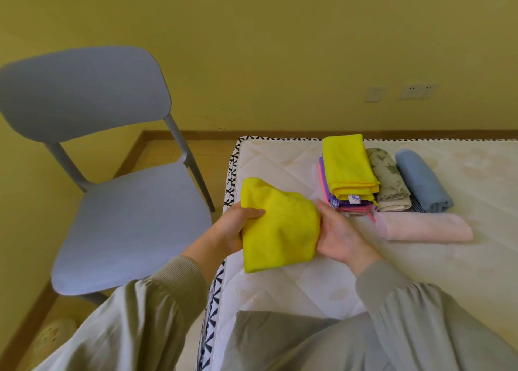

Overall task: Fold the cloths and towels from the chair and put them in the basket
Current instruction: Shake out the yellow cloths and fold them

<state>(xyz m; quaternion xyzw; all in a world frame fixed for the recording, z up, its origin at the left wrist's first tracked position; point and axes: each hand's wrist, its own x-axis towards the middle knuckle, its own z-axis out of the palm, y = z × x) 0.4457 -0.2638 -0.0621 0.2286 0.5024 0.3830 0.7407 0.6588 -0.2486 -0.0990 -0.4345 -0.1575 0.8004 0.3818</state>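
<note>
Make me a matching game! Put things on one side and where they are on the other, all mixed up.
Things: 1 chair; 2 blue towel; 3 pink towel; 4 loose yellow cloth.
Places: A right of the leaf towel; B left of the mattress; C held by left hand and right hand; D crosswise on the mattress.
Pairs: 1-B, 2-A, 3-D, 4-C.

Your bed is a bare quilted mattress. Sitting on it: a stack of folded cloths topped by a folded yellow cloth, floral towel and blue towel right beside it, pink towel lying crosswise in front.
</note>
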